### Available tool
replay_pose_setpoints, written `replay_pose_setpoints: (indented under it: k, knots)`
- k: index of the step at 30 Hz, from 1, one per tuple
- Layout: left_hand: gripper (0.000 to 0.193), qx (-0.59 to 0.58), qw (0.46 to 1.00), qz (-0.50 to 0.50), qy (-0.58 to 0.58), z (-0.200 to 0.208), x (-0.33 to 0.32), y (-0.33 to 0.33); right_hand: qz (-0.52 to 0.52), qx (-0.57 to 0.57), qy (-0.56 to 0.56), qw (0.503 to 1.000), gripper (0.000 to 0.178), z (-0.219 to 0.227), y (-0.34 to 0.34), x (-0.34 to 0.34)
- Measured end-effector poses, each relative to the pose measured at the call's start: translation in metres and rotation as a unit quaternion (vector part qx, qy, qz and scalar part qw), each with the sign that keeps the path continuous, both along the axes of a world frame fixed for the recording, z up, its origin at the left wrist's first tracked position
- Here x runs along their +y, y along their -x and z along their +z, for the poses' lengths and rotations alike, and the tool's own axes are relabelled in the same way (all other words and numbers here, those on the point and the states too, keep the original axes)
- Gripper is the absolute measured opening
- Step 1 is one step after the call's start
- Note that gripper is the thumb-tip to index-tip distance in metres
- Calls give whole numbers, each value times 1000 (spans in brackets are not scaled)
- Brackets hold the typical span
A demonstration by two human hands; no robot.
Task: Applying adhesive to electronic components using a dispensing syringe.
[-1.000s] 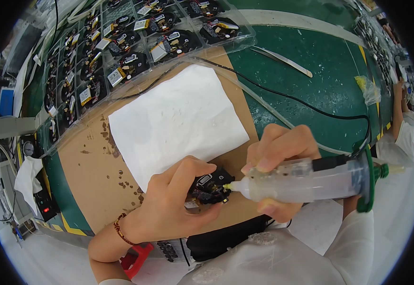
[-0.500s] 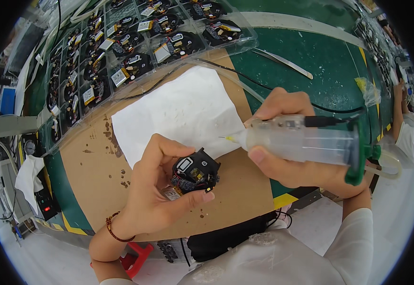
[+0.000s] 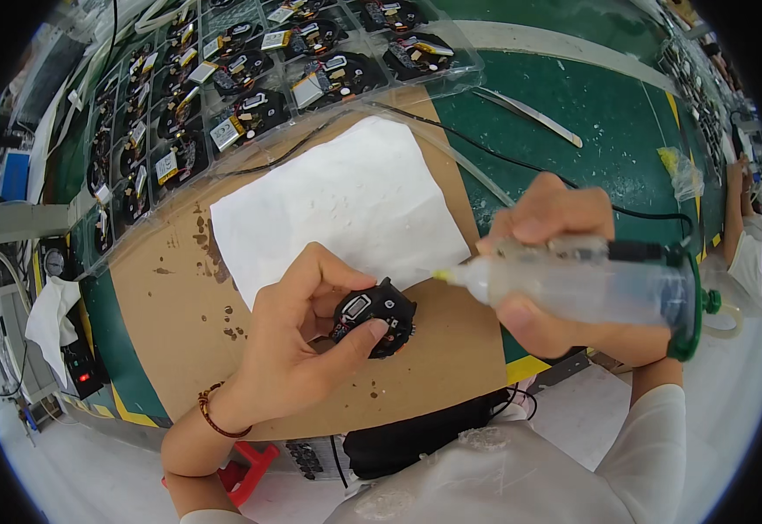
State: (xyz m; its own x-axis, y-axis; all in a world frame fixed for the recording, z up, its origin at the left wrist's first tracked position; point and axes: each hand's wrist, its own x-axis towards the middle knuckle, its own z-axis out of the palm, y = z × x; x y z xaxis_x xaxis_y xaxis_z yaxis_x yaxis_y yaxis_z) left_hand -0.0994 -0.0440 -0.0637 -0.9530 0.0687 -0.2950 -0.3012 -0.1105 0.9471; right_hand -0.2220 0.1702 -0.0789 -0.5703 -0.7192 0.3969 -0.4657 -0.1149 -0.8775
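A: Where's the round black electronics module [image 3: 389, 306]?
B: In L hand [image 3: 289, 341], pinched, thumb on its face. R hand [image 3: 560, 214] is wrapped round the dispensing syringe [image 3: 582, 293]; yellowish nozzle [image 3: 444, 275] is just R of the module, not touching.
A: Tips?
B: I'd keep thumb pressure light, nozzle clear till module's steady.
A: Mat'ls?
B: Module hard, matte; syringe translucent, cylindrical; wrinkled white paper [image 3: 337, 201] beyond L grip, stained flat cardboard [image 3: 451, 375] below.

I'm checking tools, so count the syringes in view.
1: the translucent, green-ended syringe, held in the right hand, its yellow tip apart from the black round unit in the left hand. Others could be hidden among the cluttered edges.
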Motion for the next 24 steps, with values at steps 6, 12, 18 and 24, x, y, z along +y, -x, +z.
replay_pose_setpoints:
  k: [6,12,18,24]
  knots:
    - [27,22,1000,4,19,-6,2,0,122,-5,106,987,54,6,-17,-1]
    - [26,52,997,-3,60,-9,2,-1,101,17,93,990,55,-3,-29,-4]
    - [26,65,994,-7,90,-11,2,-1,144,28,36,989,54,2,-26,-5]
    - [26,86,990,-13,114,-13,4,-1,108,41,83,990,53,-9,-33,-8]
